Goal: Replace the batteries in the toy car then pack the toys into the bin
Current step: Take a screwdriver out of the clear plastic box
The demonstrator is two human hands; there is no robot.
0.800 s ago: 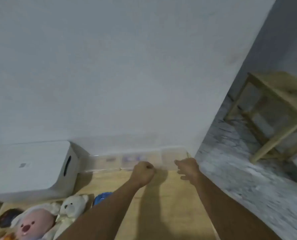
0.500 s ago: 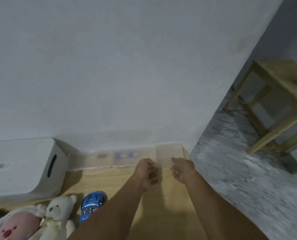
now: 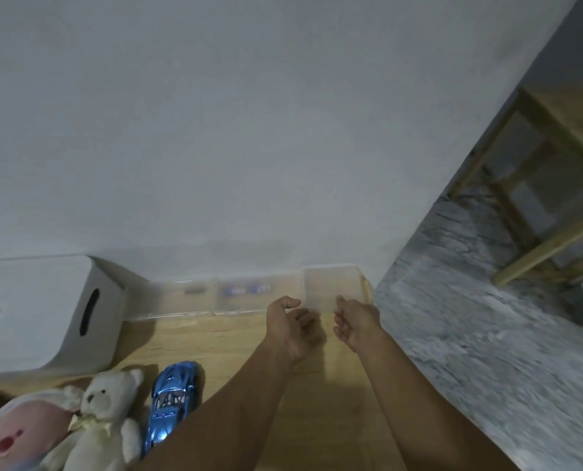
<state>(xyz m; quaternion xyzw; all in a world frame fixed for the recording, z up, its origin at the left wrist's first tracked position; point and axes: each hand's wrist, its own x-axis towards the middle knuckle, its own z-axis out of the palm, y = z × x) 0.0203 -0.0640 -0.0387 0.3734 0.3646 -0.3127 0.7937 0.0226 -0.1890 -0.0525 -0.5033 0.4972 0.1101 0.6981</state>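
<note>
A shiny blue toy car [image 3: 172,401] lies on the wooden table [image 3: 222,345], left of my left forearm. Beside it sit a white teddy bear [image 3: 108,413] and a pink-faced plush [image 3: 21,433]. A white bin [image 3: 41,311] with a slot handle stands at the back left. Against the wall are clear plastic boxes [image 3: 235,294]; one holds small blue items, too blurred to name. My left hand [image 3: 291,326] and my right hand [image 3: 354,317] hover just in front of the rightmost clear box [image 3: 330,283], fingers apart, holding nothing.
A white wall rises right behind the table. The table's right edge [image 3: 368,290] drops to a grey marbled floor [image 3: 487,334]. A wooden stool or small table [image 3: 555,185] stands on that floor at the right.
Both hands have drawn back from the rightmost clear box and opened. The view has tilted down, bringing the blue car and plush toys further into sight.
</note>
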